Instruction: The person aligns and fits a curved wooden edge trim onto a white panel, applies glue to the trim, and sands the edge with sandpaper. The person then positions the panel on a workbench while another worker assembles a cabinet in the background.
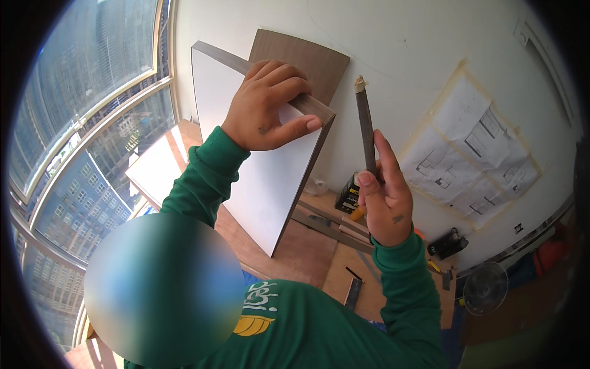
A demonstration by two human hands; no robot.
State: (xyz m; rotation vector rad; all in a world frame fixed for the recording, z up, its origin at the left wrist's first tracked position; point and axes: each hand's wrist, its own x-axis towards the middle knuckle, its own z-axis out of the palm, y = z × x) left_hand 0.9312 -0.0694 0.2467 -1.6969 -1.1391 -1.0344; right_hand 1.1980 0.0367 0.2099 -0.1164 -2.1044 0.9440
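A white board (264, 184) with grey-brown wood-look edging stands tilted on the work table in front of me. My left hand (270, 104) is wrapped over its upper edge near the right corner, the thumb lying against the white face. Right of that corner, my right hand (388, 200) holds a long, dark, flat file (365, 126) upright between thumb and fingers. Pale, ragged wrapping covers the file's upper tip. A gap separates the file from the board. The file's lower end is hidden in my palm.
A brown wood-look panel (298, 52) leans on the wall behind. The brown table (310, 249) bears a black-and-yellow container (348, 195), a black cylindrical object (448, 244) and small tools. Taped drawings (473, 154) hang at right; a tall window (92, 80) is at left.
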